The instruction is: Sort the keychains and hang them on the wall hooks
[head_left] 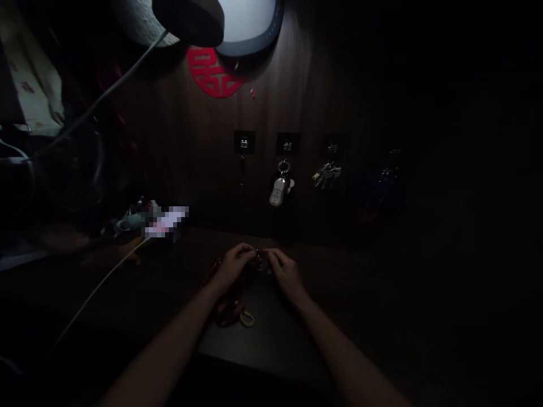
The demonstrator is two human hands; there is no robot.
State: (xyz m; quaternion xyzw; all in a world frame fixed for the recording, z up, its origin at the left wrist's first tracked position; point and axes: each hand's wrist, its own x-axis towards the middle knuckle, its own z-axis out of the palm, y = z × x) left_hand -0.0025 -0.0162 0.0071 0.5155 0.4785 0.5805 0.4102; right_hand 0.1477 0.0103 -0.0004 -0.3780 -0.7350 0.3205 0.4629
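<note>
The person's 2 bare hands meet over a dark wooden table (263,339), with dim light over the whole scene. The left hand (231,268) pinches the left end of a small dark object (262,262) between thumb and fingertips, and the right hand (288,274) pinches its right end in the same way. The object sits between the 2 hands, with a few faint shiny spots on it; it is too dark to tell what it is. Just below the left hand, a coiled reddish-brown strap (228,312) lies on the table, with a small yellow loop (247,319) at its right edge. Behind the hands stands a dark wooden wall (203,169) with 3 visible black hook plates (245,142) in a row. A gray key fob (278,191) hangs by a ring below the middle plate, and a bunch of keys (327,174) hangs below the right plate. Higher up is a red paper cutout (216,73), partly covered by a bright panel (250,20) with a dark rim. To the left, near the wall, a pixelated pale patch (168,220) shows beside a teal object (130,221), and a white cord (104,281) runs down from the patch toward the lower left.
</note>
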